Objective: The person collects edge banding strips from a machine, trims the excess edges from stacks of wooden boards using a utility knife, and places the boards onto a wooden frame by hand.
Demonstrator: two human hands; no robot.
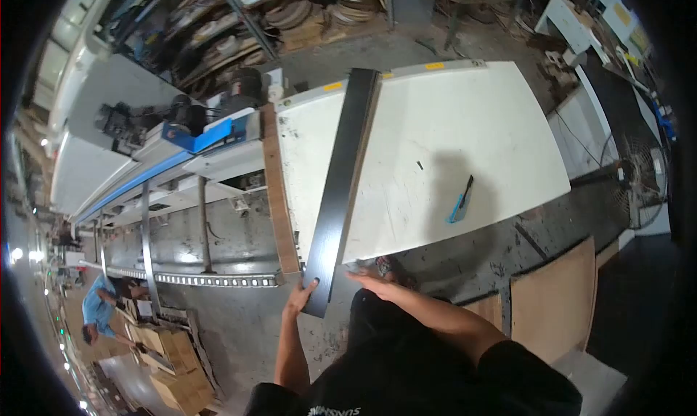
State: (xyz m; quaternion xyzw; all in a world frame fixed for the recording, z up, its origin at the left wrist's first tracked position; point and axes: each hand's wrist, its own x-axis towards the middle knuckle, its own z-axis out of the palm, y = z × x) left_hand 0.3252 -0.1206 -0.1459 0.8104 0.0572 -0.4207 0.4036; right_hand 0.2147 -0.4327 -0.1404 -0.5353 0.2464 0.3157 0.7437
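A long dark board (337,180) lies across the white tabletop (428,118), its near end jutting past the table's front edge. A brownish edge shows along its right side. My left hand (299,297) grips that near end from the left, thumb on the top face and the other fingers mostly hidden. Just right of the board, by the table edge, my right hand (369,280) is held with fingers stretched out; I see nothing held in it. A blue-handled utility knife (459,205) rests on the right part of the tabletop, with a small dark scrap (420,165) nearby.
A machine with a blue rail (138,178) runs off to the left. At lower left, a person in a blue shirt (98,303) is beside cardboard boxes (174,347). A floor fan (639,173) stands at right, and wooden panels (552,300) lean at lower right.
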